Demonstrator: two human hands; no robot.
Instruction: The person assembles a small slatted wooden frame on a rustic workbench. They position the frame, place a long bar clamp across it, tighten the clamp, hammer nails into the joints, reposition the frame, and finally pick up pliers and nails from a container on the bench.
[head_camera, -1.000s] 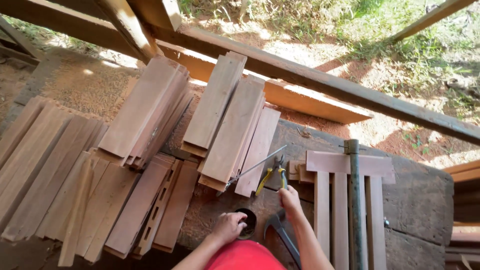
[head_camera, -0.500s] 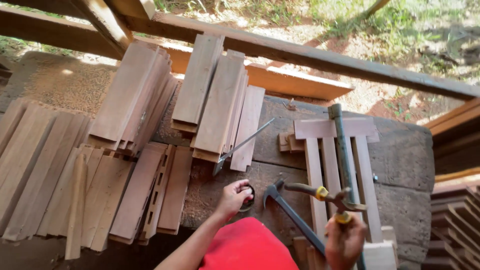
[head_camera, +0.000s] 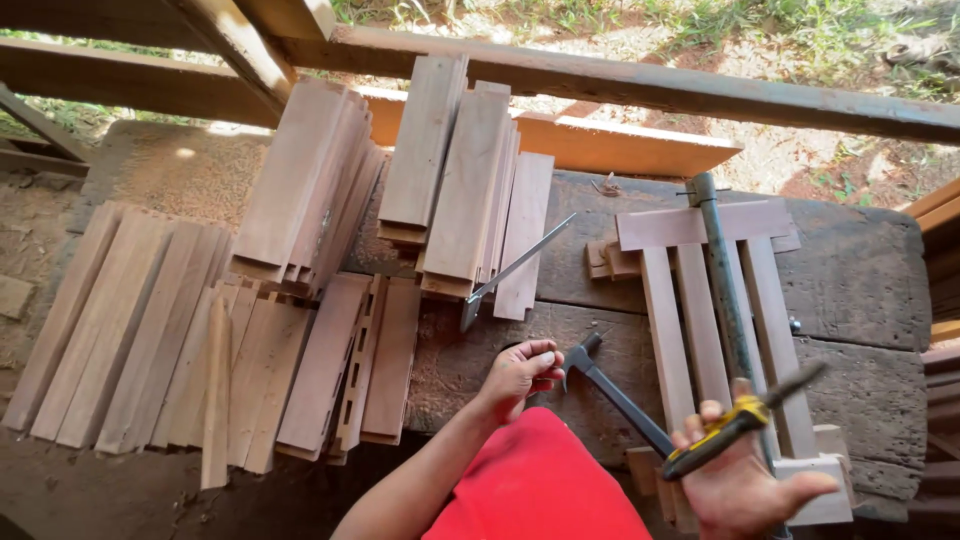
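Note:
My right hand is raised near the bench's front right, palm up, gripping a yellow-and-black handled tool that points up and right. My left hand rests closed at the bench's front middle, fingers curled over something small and dark I cannot make out. A black claw hammer lies between the two hands, head toward my left hand. Beneath my right hand sits a small slatted wooden frame with a long metal bar clamp lying along it.
Stacks of short wooden slats lie at the bench's back middle, more slats spread on the left. A thin metal blade leans off the stack. Heavy timber beams cross behind; more boards stand at the right edge.
My right hand picked the yellow-handled tool off the bench by the frame, drew it back toward me and turned palm up. My left hand stayed closed in place. The view shifted slightly.

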